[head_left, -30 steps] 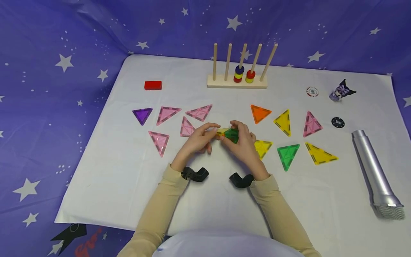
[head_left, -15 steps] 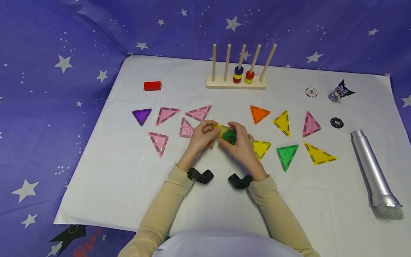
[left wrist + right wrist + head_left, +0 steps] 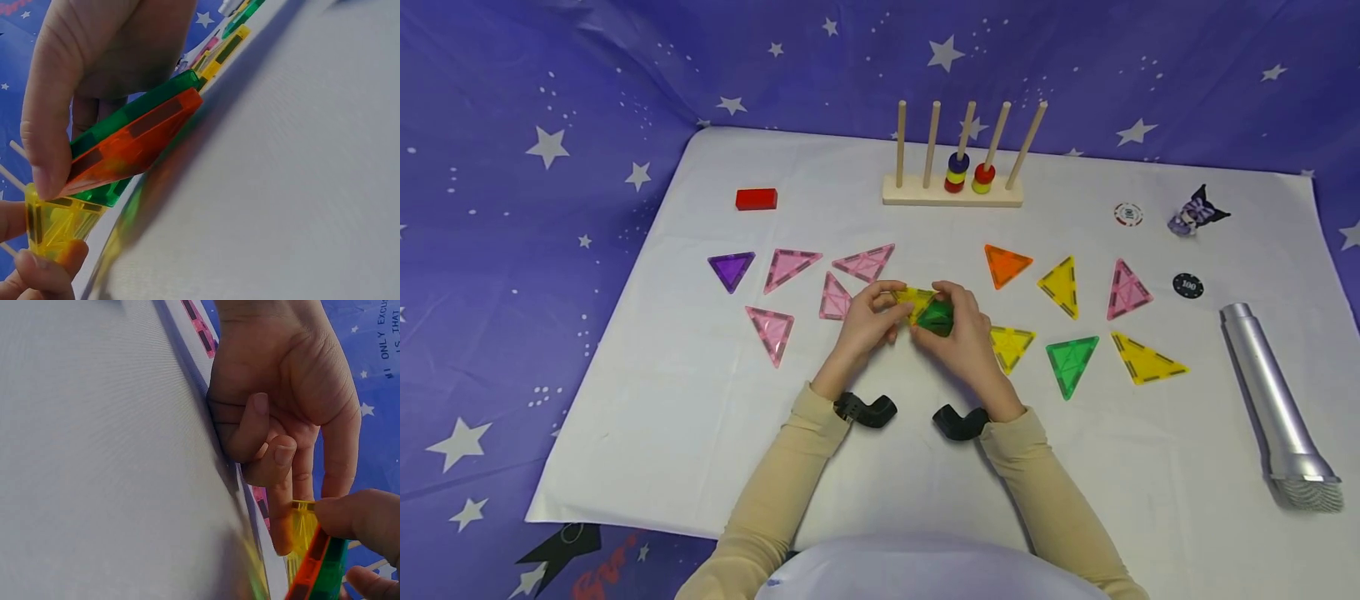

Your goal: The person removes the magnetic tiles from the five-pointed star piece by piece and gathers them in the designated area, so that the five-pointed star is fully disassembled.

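In the head view my left hand (image 3: 868,321) pinches a yellow triangular magnetic tile (image 3: 916,302) between thumb and fingers. Close beside it, my right hand (image 3: 958,329) grips a green magnetic tile (image 3: 937,318) with an orange magnetic tile (image 3: 147,134) lying along it, as the left wrist view shows. The yellow tile's edge meets the green and orange pair at the right thumb tip. All three are held above the white table. My fingers hide parts of them.
Pink tiles (image 3: 772,333) and a purple tile (image 3: 732,271) lie left; orange, yellow, green and pink tiles (image 3: 1072,364) lie right. Behind stand a wooden peg rack (image 3: 951,193) and a red block (image 3: 756,199). Chips (image 3: 1187,286), a figurine (image 3: 1195,215) and a silver microphone (image 3: 1273,400) lie far right.
My left hand has shifted slightly right and turned, so more of the yellow tile's face shows. The right hand has barely moved, and the tiles on the table lie as before.
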`<state>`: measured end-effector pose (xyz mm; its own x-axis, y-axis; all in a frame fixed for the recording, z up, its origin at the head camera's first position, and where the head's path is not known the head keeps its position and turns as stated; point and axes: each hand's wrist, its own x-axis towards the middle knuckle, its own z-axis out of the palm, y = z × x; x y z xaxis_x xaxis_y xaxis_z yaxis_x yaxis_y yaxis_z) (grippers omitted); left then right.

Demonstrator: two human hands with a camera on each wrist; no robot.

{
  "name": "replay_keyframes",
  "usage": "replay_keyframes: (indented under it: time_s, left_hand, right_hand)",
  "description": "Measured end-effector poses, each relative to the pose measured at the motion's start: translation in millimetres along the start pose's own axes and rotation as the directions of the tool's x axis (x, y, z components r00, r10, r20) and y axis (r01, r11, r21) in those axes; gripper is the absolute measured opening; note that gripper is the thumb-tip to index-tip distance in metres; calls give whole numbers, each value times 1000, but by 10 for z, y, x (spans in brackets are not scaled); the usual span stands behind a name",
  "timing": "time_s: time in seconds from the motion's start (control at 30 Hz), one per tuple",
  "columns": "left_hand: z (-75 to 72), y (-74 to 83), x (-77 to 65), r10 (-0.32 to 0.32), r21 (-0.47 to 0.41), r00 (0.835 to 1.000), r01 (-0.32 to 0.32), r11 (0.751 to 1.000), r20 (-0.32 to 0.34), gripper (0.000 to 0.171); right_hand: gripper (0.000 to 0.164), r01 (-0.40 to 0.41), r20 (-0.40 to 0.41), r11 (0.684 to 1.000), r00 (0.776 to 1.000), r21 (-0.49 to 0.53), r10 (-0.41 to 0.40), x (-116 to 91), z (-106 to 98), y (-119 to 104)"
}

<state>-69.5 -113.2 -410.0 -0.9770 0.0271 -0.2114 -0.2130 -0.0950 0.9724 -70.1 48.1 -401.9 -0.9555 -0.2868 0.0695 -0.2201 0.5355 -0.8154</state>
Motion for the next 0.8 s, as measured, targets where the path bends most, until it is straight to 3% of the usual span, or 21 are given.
replay_keyframes:
  time_s: [0.17, 0.4, 0.8]
  left_hand:
    - [-14, -44, 10, 14, -40, 1000, -14, 999, -15, 35]
    - [-17, -26, 0, -15, -82, 1000, 13, 997, -24, 34]
    - [-5, 15, -29, -16, -185, 999, 7, 983, -46, 34]
  right_hand:
    - [61, 6, -8, 999, 1000, 50, -6, 4, -13, -1]
    - [61, 13, -11, 993, 1000, 120, -11, 6, -32, -10]
    - [63, 43, -46, 989, 998, 144, -36, 24, -30, -5]
